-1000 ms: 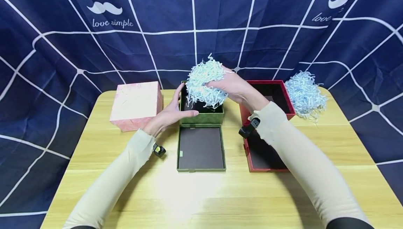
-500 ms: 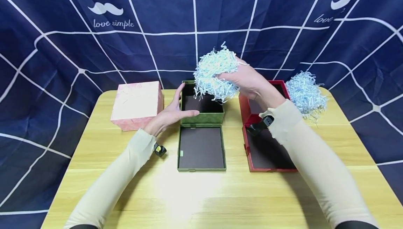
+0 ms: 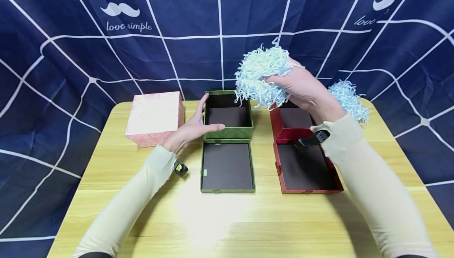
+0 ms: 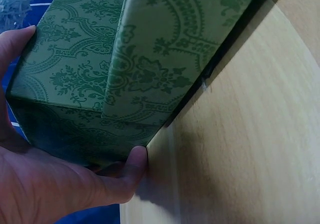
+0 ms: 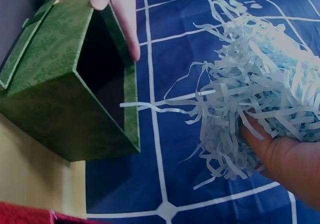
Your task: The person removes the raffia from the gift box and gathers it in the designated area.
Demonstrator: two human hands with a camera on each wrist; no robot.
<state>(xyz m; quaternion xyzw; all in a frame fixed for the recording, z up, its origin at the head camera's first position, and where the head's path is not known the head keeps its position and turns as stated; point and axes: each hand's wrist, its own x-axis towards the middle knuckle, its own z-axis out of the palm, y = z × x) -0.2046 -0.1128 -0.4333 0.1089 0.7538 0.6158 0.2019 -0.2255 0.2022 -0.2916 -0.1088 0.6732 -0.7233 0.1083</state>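
right hand (image 3: 303, 86) grasping light-blue shredded paper (image 3: 260, 66) | left hand (image 3: 191, 128) gripping green box (image 3: 232, 133) at its left side | paper aloft, in head view between green box and red box (image 3: 291, 133), right of left hand, no clear long axis

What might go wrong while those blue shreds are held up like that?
The shreds in the right grip look loose and stringy, so a few may drop onto the table. The left grip holds the green box at its side; a careless tug might shift it.
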